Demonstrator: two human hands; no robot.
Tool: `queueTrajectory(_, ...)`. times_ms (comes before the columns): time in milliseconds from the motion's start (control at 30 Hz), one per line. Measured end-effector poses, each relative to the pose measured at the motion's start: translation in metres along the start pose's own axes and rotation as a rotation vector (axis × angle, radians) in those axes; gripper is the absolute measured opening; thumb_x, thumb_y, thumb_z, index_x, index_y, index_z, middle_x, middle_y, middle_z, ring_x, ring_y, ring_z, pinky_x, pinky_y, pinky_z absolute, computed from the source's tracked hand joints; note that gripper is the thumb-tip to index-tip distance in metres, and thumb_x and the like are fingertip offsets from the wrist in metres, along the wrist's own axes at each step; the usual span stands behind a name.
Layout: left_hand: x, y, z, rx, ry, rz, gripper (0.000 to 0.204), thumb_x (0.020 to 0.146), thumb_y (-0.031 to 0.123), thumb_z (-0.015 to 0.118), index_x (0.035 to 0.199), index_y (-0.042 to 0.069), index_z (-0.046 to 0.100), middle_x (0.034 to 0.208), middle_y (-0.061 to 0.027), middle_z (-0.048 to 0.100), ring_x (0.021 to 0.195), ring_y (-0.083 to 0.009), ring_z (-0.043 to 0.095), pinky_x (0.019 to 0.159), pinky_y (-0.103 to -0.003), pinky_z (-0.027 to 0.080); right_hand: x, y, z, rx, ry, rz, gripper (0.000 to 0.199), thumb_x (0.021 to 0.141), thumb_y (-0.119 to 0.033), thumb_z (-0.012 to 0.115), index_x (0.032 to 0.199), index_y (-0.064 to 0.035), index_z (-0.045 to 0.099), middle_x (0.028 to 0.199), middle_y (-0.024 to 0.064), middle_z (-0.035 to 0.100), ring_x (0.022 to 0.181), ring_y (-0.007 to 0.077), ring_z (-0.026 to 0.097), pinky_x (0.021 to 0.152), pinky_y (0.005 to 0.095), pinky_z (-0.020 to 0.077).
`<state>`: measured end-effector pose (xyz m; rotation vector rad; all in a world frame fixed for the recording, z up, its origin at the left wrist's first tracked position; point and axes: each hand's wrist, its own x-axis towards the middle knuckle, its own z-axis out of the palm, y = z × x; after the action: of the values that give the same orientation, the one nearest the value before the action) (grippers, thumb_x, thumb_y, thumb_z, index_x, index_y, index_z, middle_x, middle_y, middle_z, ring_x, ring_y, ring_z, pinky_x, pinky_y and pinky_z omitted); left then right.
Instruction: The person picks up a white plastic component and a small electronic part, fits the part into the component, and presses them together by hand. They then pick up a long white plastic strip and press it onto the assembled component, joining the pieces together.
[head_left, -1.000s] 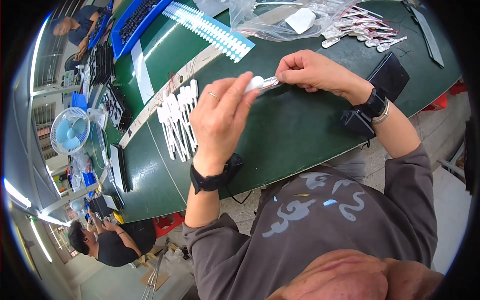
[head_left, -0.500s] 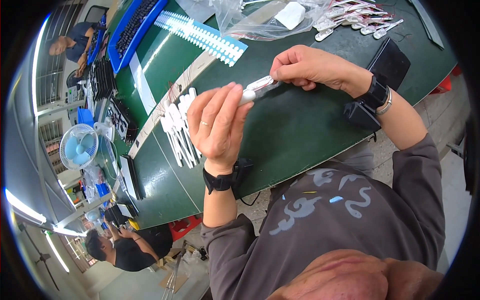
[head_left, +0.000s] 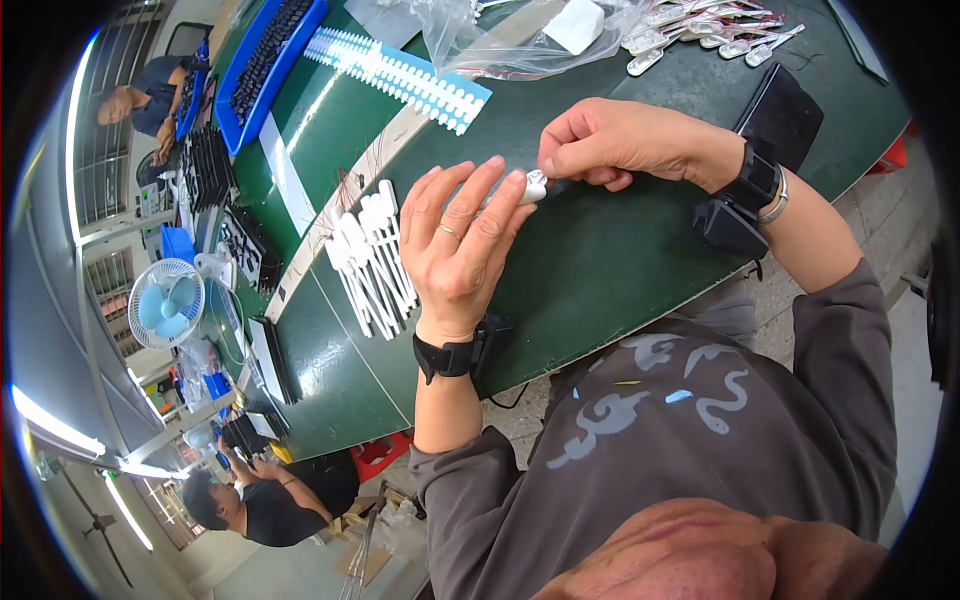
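Note:
My left hand (head_left: 458, 245) is closed round a white plastic piece (head_left: 534, 190), whose rounded end shows past the fingertips; the rest is hidden. Thumb and forefinger of my right hand (head_left: 625, 148) pinch close at that same end, where a bit of a small white part with dark marks shows. Just left of my left hand lies a row of white paddle-shaped plastic sticks (head_left: 365, 255). Beyond my right hand, a pile of small white parts with red wires (head_left: 700, 28) rests on the green table (head_left: 600, 260).
A clear plastic bag (head_left: 490, 50) with a white block (head_left: 575, 27) lies at the back. Left of it are a sheet of white stickers (head_left: 400, 80) and a blue tray (head_left: 235, 120) of black parts. A black phone-like slab (head_left: 785, 115) sits at right. Two people work at left.
My hands have come closer together. The slim white part that showed between them is now mostly hidden by my left fingers, which have closed further over it.

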<state>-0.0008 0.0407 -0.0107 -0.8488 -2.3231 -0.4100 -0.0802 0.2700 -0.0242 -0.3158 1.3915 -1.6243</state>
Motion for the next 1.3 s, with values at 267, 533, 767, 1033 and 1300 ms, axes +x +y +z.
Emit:
queueTrajectory(267,-0.004,0.001,0.0,-0.129,-0.049,-0.131,0.035,0.074,0.009,0.084,0.108,0.01,0.076,0.108,-0.0045,0.074,0.101,-0.0254,0.067,0.095,-0.044,0.051,0.0,0.0,0.004,-0.142,0.031,-0.04,0.017,0.093,-0.022,0.067,0.089,-0.0057,0.065,0.07,-0.0078,0.051,0.055,0.0004,0.041,0.047,0.019,0.0304)
queueTrajectory(533,0.0,0.007,-0.005,-0.08,-0.075,-0.073,0.035,0.074,0.01,0.084,0.108,0.011,0.075,0.107,-0.004,0.074,0.1,-0.0261,0.068,0.101,-0.045,0.047,0.0,-0.001,0.0,-0.05,0.033,-0.012,0.016,0.093,-0.021,0.066,0.09,-0.0055,0.065,0.069,-0.0078,0.051,0.055,0.0003,0.041,0.047,0.0187,0.0299)
queueTrajectory(767,-0.005,0.004,0.0,-0.116,-0.107,-0.151,0.033,0.076,0.011,0.083,0.108,0.011,0.075,0.105,-0.0026,0.074,0.099,-0.0235,0.068,0.103,-0.045,0.046,-0.001,0.0,0.005,-0.127,0.004,-0.056,0.015,0.093,-0.022,0.066,0.089,-0.0066,0.065,0.07,-0.0077,0.051,0.055,0.0006,0.04,0.047,0.0189,0.0298)
queueTrajectory(1033,-0.007,0.006,-0.001,-0.235,-0.175,-0.293,0.03,0.079,0.011,0.081,0.109,0.011,0.075,0.101,-0.0031,0.075,0.095,-0.0202,0.069,0.104,-0.045,0.045,0.002,0.005,0.005,-0.383,0.069,-0.172,0.019,0.092,-0.022,0.067,0.087,-0.0039,0.066,0.074,-0.0067,0.057,0.066,0.0013,0.048,0.059,0.0199,0.0388)
queueTrajectory(1300,-0.011,0.006,0.001,-0.303,-0.166,-0.394,0.028,0.082,0.011,0.08,0.109,0.011,0.076,0.096,-0.0046,0.075,0.089,-0.0197,0.07,0.105,-0.045,0.045,-0.001,0.003,0.007,-0.385,0.067,-0.216,0.019,0.091,-0.021,0.067,0.087,-0.0031,0.066,0.076,-0.0065,0.058,0.071,0.0017,0.05,0.064,0.0206,0.0406)
